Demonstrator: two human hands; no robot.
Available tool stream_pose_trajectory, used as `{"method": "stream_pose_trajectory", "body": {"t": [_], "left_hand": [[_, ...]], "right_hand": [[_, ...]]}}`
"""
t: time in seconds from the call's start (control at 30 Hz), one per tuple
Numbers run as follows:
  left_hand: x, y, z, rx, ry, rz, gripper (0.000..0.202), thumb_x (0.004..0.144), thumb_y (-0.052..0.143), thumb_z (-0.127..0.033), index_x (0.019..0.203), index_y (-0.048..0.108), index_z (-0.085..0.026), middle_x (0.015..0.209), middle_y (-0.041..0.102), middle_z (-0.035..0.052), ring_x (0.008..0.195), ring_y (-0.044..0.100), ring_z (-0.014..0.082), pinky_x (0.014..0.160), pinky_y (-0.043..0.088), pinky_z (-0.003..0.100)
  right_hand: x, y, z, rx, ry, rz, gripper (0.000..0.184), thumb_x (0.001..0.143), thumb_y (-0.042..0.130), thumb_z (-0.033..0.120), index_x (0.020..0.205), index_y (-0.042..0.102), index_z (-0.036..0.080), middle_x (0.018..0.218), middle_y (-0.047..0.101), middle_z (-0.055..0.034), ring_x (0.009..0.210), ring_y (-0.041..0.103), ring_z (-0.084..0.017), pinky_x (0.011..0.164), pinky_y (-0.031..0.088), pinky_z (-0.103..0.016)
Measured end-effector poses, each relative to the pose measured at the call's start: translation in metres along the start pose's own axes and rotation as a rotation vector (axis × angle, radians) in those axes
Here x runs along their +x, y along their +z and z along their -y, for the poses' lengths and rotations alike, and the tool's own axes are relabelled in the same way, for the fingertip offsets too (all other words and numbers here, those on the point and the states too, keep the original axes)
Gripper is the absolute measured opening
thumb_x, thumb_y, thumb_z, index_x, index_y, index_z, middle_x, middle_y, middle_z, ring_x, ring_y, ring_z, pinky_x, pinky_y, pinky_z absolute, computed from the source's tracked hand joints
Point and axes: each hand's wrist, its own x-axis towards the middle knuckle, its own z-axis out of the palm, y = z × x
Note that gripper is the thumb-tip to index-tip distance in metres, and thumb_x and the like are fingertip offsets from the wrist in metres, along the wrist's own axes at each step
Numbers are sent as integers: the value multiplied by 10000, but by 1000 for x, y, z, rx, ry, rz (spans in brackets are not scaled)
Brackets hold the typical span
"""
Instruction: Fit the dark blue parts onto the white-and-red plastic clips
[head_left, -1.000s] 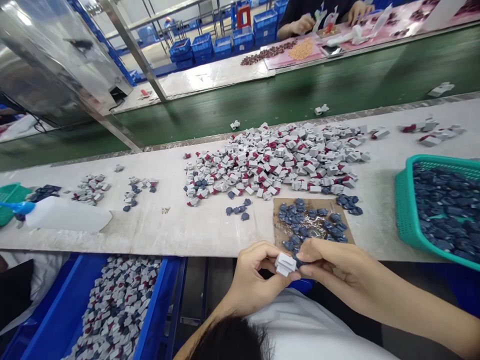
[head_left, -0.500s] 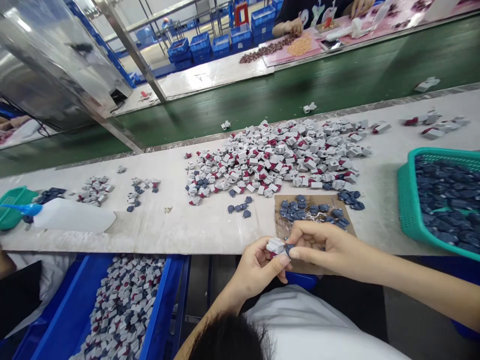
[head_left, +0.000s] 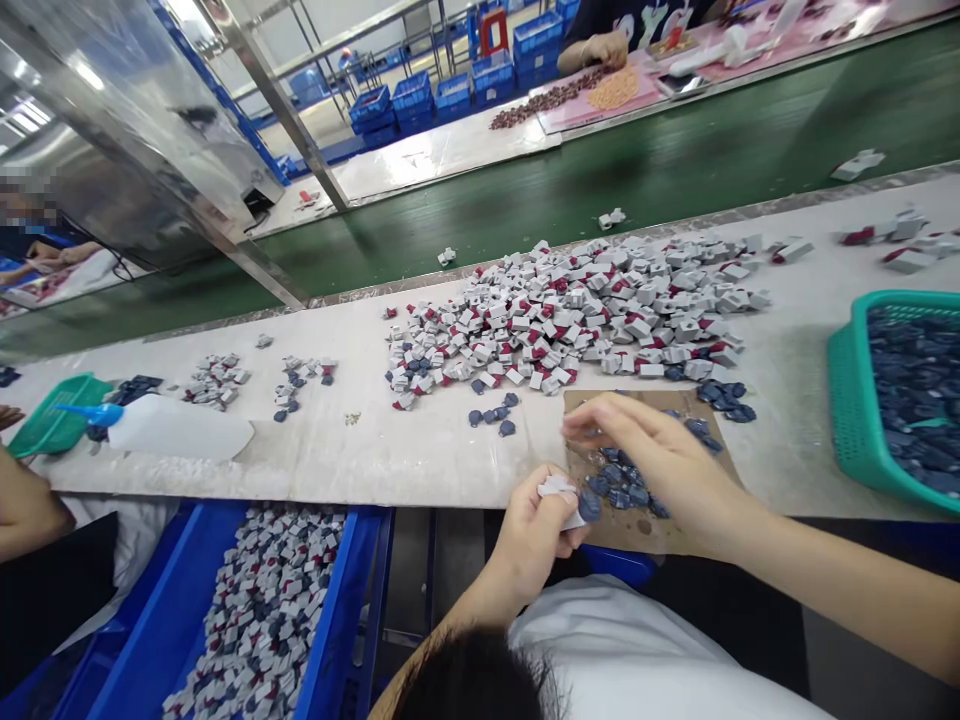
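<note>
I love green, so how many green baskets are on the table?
2. One basket at the right holds dark blue parts; the other basket sits at the left, beside a white squeeze bottle. Others may be out of view.

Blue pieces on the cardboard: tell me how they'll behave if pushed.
The blue pieces look stiff and probably light: the left hand holds one in its fingers. Rounded and lying loose, they would likely slide apart.

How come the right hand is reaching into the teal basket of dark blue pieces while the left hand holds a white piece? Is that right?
Not quite: the right hand is over the brown cardboard sheet of dark blue pieces, not in the basket, as the head view shows. The left hand does hold the white piece.
</note>
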Motion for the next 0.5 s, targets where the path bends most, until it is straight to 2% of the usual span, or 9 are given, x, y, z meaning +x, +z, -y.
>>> {"method": "stream_pose_trajectory", "body": {"t": [0.07,0.1,0.17,0.23,0.3,0.4,0.5], "left_hand": [[-1,4,-1,226,141,-63,276,804,563,-420,709,427,-199,567,405,-47,499,329,86,451,266,202],[-2,6,-1,327,213,-89,294,849,525,-438,704,438,-199,599,421,-30,546,375,107,499,321,225],[-4,9,1,473,348,-139,357,926,407,-485,730,489,-198,661,487,11,663,470,161,634,411,282],[-4,12,4,549,465,-191,440,957,304,-519,803,558,-195,759,569,58,800,539,213,771,443,333],[-4,14,7,618,567,-228,496,971,246,-514,876,608,-189,847,617,90,873,570,231,838,449,350],[-3,15,7,752,680,-266,502,987,231,-453,895,641,-179,836,639,97,843,598,216,812,470,326],[-2,14,5,853,766,-287,467,991,243,-375,976,652,-150,848,660,105,837,619,208,787,488,310]], "right_hand": [[0,17,1,105,97,71,676,719,503,831,843,635,180,968,675,-86,970,625,-215,872,515,-306],[0,25,1,158,154,113,675,741,473,824,851,629,176,973,685,-98,972,637,-224,863,526,-322],[-2,36,1,270,269,206,658,780,428,800,832,615,171,911,702,-114,876,672,-232,767,559,-340],[-5,42,2,375,324,262,642,781,455,783,732,613,164,790,701,-107,754,678,-220,691,561,-319],[-8,43,3,446,297,271,645,756,514,781,607,611,161,668,674,-84,677,658,-197,665,546,-287],[-9,42,6,481,187,254,661,730,559,791,522,623,168,561,627,-55,622,634,-186,632,529,-272],[-7,43,7,499,163,226,662,673,607,807,482,614,174,519,602,-50,599,627,-188,621,524,-272]]}}
